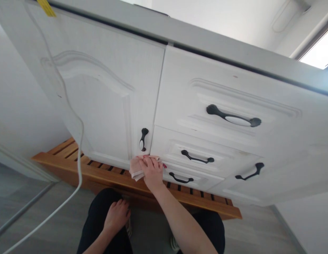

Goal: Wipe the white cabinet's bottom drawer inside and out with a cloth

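Observation:
My right hand presses a pale pink cloth against the lower front of a white cabinet. The cloth is bunched under its fingers, near the bottom corner where the left door meets the drawers. Just above is the door's dark handle with a white inset. A small red patch shows at the cloth's right side. My left hand holds nothing and rests on my left knee, its fingers lying over the dark trouser leg.
A slatted wooden bench runs along the cabinet's foot. Drawer handles stick out on the right. A white cable hangs down the left side and crosses the floor. Yellow tape is at the top left edge.

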Tool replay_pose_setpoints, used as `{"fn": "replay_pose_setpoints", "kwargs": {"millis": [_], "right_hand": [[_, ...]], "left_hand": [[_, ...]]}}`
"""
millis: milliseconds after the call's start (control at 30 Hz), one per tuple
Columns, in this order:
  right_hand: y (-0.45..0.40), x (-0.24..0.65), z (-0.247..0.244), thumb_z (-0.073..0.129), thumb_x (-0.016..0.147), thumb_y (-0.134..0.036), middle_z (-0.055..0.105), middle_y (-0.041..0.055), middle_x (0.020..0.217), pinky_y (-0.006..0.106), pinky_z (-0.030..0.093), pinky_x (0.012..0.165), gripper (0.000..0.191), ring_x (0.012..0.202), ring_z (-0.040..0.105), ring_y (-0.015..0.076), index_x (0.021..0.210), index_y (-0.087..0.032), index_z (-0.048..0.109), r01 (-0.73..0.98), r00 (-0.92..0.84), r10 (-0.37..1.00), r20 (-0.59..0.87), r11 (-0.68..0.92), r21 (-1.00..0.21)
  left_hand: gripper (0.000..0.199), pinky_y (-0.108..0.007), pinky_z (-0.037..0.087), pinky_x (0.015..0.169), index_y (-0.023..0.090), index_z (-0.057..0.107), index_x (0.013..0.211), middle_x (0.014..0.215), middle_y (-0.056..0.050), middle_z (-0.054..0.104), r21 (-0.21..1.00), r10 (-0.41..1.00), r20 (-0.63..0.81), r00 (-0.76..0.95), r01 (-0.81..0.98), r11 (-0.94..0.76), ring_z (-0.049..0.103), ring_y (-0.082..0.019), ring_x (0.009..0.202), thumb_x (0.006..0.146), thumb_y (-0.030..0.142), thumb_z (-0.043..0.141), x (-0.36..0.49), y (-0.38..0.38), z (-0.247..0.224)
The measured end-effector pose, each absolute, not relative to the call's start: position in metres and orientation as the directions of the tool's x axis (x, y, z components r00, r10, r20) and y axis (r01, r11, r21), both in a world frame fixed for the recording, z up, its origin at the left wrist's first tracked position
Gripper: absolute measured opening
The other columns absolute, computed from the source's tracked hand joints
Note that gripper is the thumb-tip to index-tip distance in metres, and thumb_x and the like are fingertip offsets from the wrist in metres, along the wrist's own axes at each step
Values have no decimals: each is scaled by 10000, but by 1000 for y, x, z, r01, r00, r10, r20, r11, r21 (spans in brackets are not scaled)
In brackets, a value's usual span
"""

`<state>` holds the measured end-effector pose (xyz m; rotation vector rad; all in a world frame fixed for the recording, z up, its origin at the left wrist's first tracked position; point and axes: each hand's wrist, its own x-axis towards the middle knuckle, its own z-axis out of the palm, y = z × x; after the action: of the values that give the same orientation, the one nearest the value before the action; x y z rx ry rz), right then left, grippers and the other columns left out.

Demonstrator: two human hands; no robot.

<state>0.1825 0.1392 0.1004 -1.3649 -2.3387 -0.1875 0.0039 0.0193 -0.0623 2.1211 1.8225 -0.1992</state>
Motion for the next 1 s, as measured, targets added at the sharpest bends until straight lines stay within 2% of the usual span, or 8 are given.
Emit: {"fn": "replay_pose_setpoints", "kwargs": {"millis": [133,233,500,667,767,867,933,1000], "right_hand": [[140,216,105,503,991,-265,621,42,1388,384,344,929,398,1250,457,223,1381,-309,565,788,-564,725,395,616,-7],[131,258,109,587,946,-281,663,20,1307,390,329,917,358,1203,480,231,1299,-329,625,800,-550,737,393,599,-5],[77,390,101,636,861,-130,694,30,1182,428,344,949,418,1121,520,244,1217,-339,697,947,-305,830,467,315,60],[44,486,86,624,833,-128,678,47,1141,465,418,951,409,1093,529,266,1155,-352,739,987,-145,828,541,162,16],[27,518,72,572,803,-105,664,83,1100,473,488,925,351,1092,555,286,1027,-278,779,982,-9,807,591,118,-146],[17,506,64,558,800,-120,643,104,1066,449,542,860,359,999,603,269,1079,-227,758,945,143,756,639,88,-314],[20,472,68,600,832,-164,630,104,1105,428,551,845,375,994,610,255,1182,-229,718,922,128,730,672,163,-352],[32,426,81,669,856,-231,614,108,1155,434,537,884,373,1064,597,264,1228,-236,695,900,36,669,742,301,-315]], "left_hand": [[428,-467,354,1011,168,736,1103,1213,-146,711,166,931,-319,176,978,-128,581,-327,1215,937,321,372,0,14,-62],[421,-471,357,1012,165,738,1096,1215,-152,709,175,932,-315,178,976,-127,587,-330,1205,930,315,381,-2,12,-61],[346,-460,386,1006,202,746,1019,1146,-114,725,215,941,-275,197,967,-139,601,-305,1174,922,284,424,-1,9,-60],[362,-384,407,1077,233,729,1067,1320,-80,653,242,972,-174,157,964,-113,538,-245,1296,955,261,386,-7,11,-66],[392,-377,363,1164,194,724,1089,1351,-118,611,292,998,44,37,955,-48,508,-260,1310,956,302,372,-16,6,-68],[482,-459,362,1166,164,666,1199,1408,-147,542,304,958,212,-194,944,123,462,-311,1331,973,361,288,-21,-7,-63],[542,-521,397,1113,172,596,1291,1460,-149,486,310,912,189,-365,903,297,428,-355,1357,987,412,217,-21,-14,-53],[609,-556,429,1051,148,511,1373,1483,-178,451,313,856,80,-511,828,465,417,-396,1363,987,467,164,-19,-15,-42]]}}
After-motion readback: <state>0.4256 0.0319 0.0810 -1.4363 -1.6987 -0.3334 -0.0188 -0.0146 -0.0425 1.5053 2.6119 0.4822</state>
